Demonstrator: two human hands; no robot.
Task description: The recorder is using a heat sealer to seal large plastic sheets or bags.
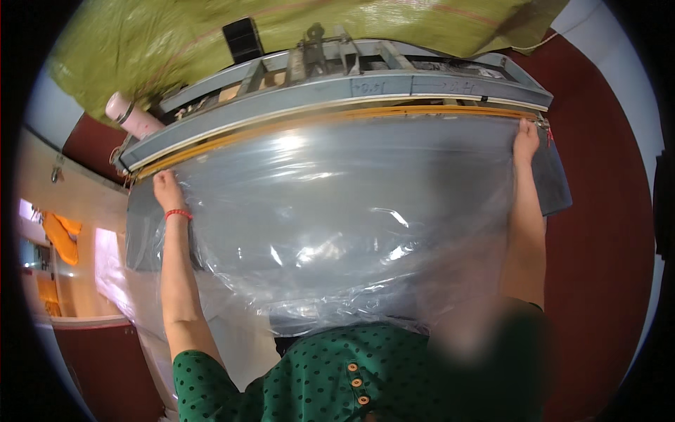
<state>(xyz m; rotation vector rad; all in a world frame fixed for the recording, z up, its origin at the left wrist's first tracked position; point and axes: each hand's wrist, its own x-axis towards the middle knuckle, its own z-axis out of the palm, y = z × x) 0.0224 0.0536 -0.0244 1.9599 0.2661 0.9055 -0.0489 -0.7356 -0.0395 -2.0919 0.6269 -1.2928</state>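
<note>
Across the middle of the frame a wide sheet of clear plastic film (337, 218) lies spread over a grey work surface (555, 183), its glossy skin catching bright glare and bunching into wrinkles toward the lower centre, near the person's green dotted garment (309, 380). At centre left, the left hand (167, 190), a red bracelet (178, 213) on its wrist, presses on the film's left top corner with fingers curled down onto it; whether they pinch the film or only pin it flat cannot be told. At upper right, the right hand (525, 139) reaches to the film's right top corner, fingers closed against the edge right beside the machine's bar. Along the film's top edge runs a long grey metal sealing machine (365, 88) with a yellowish strip (330, 116) touching the film's upper border. Above it hangs a green woven sack cloth (211, 35). A pink bottle (130, 114) lies at the machine's left end, in the upper left.
</note>
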